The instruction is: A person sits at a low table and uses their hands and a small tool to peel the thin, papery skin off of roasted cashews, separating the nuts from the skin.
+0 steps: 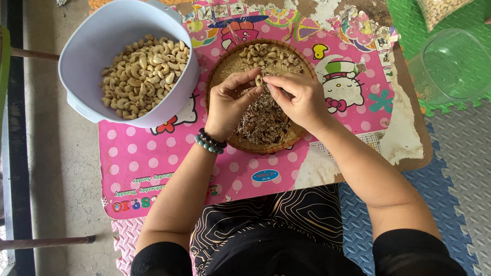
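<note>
Both hands meet over a round woven basket tray (223, 65). My left hand (232, 105) and my right hand (299, 97) pinch one small cashew nut (259, 80) between their fingertips. A heap of brown peeled skins (263, 122) lies in the tray under the hands. Several unpeeled cashews (266, 55) lie at the tray's far side. My left wrist wears two bead bracelets (209, 142).
A pale lavender bowl (97, 36) full of peeled cashews (143, 74) stands left of the tray. Both rest on a low table with a worn pink dotted cover (153, 158). A clear plastic container (452, 64) and a bag of nuts (440, 10) sit on foam mats at right.
</note>
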